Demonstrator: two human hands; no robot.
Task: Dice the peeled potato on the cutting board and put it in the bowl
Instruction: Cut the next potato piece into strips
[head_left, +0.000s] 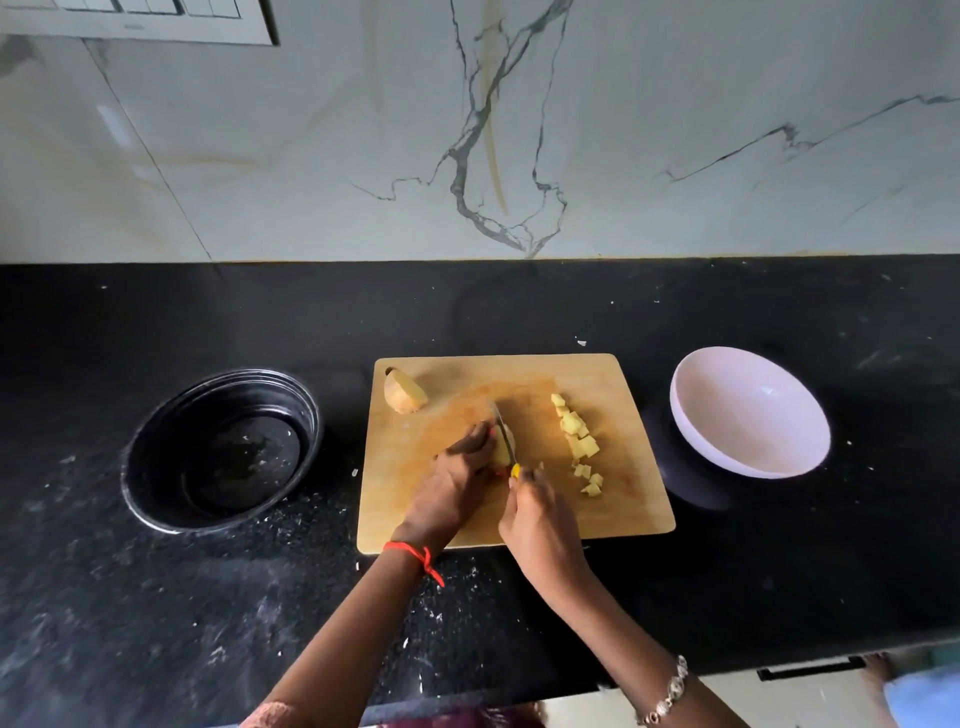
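A wooden cutting board (613, 519) lies on the black counter. My left hand (457, 478) holds a piece of peeled potato (503, 449) down on the board's middle. My right hand (540, 525) grips a knife (504, 423) with a yellow handle, and the blade rests on that piece. Several potato dice (579, 441) lie in a row on the board's right side. A potato half (404, 391) sits at the board's far left corner. A white bowl (748, 413) stands to the right of the board and looks empty.
A black round bowl (221, 452) with a few scraps in it stands left of the board. White flecks are scattered over the black counter (156, 623). A marble wall (467, 130) rises behind the counter.
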